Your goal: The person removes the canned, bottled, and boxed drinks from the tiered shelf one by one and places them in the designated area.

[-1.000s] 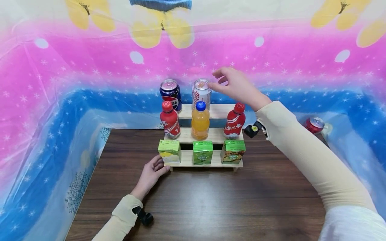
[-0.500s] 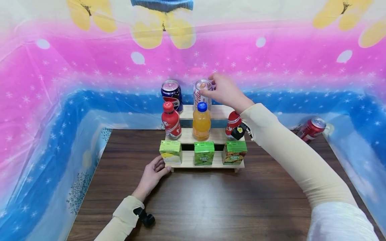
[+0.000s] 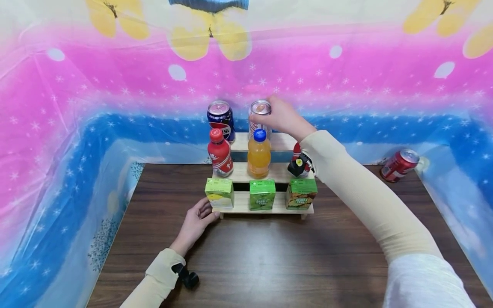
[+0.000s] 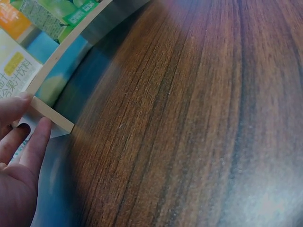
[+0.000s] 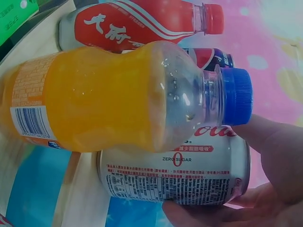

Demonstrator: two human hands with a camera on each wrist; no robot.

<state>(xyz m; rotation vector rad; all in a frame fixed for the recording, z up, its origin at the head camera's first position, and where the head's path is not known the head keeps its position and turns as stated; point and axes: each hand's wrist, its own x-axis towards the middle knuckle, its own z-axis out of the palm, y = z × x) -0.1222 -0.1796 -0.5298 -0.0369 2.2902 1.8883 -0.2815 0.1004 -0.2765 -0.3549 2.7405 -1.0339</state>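
On the top step of the wooden tiered stand (image 3: 280,208), my right hand (image 3: 285,116) grips a white cola can (image 3: 257,128) round its upper part. In the right wrist view, the thumb and fingers lie at opposite sides of the can (image 5: 175,182), and an orange juice bottle (image 5: 104,99) partly covers it. My left hand (image 3: 195,222) holds the left front corner of the stand's bottom step. Its fingertips lie at the corner and leg in the left wrist view, close to a pale green juice box (image 3: 219,193).
Left of the cola can stands a dark blue can (image 3: 221,119). Red bottles (image 3: 221,154) flank the juice bottle, the right one partly hidden by my wrist camera. Two green boxes (image 3: 262,195) share the bottom step. A red can (image 3: 399,165) leans near the table's right edge.
My right hand has moved left and closed round the white cola can. The red can at the right came more into view as my arm shifted. My left hand stays put.
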